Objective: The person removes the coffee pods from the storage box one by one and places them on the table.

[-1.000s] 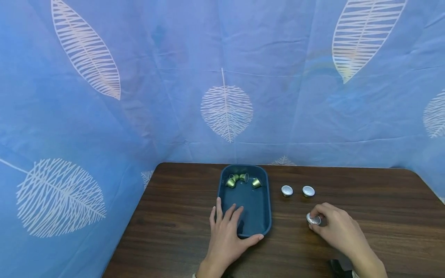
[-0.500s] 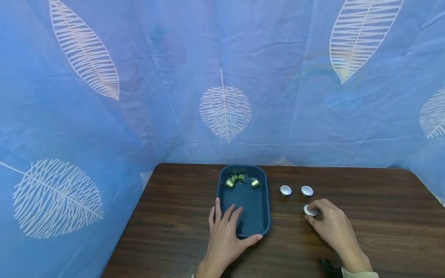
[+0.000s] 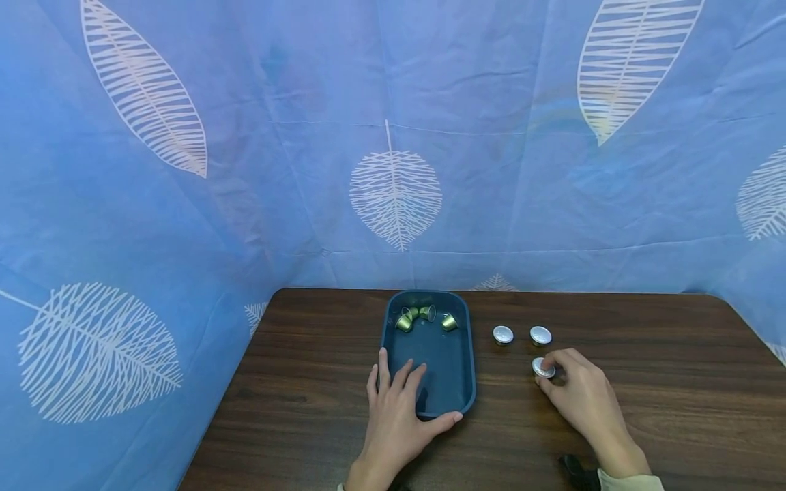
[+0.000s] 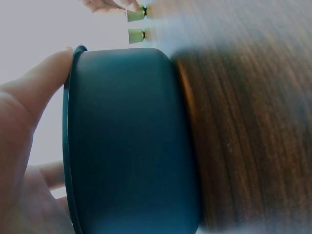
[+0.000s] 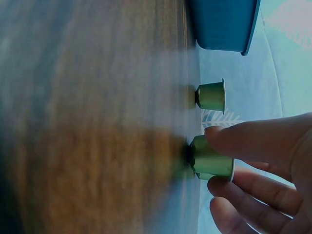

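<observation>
Since the earlier frame, the right hand [image 3: 577,394] and the coffee capsule [image 3: 540,369] it pinches have shifted toward the far edge of the surface [image 3: 706,389], bringing that capsule nearer two other capsules [image 3: 503,335], though outside the tray [image 3: 443,372], to its right. It looks upright: silver foil lid up, green body tapering downward. The left hand [image 3: 396,424] spreads wide at the tray's near end, thumb on the rim; four green capsules [image 3: 450,323] lie toward its far end.

Soft light; hazy wrist views
</observation>
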Demonstrator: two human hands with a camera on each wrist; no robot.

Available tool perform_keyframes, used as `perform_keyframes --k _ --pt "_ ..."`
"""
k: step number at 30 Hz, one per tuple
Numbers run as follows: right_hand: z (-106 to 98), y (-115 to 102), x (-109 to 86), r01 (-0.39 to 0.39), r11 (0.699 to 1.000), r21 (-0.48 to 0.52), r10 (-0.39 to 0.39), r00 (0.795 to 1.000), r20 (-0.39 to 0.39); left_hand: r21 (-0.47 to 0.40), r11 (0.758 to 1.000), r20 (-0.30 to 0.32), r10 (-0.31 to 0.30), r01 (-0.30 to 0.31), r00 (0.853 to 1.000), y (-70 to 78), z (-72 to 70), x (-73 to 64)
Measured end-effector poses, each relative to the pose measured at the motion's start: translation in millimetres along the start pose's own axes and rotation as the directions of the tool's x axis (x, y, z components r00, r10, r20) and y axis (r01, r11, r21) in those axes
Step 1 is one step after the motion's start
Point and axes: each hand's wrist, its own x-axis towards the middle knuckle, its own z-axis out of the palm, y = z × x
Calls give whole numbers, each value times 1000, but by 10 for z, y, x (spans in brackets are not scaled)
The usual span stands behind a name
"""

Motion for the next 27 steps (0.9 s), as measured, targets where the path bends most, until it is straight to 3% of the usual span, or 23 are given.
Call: perform_keyframes --k 14,27 --pt "-67 48 -4 -30 999 -27 31 999 30 3 1000 -21 15 -14 1000 -12 17 6" --pt "-127 17 -7 -64 997 -50 70 991 116 0 1000 -17 9 -9 1000 -13 21 17"
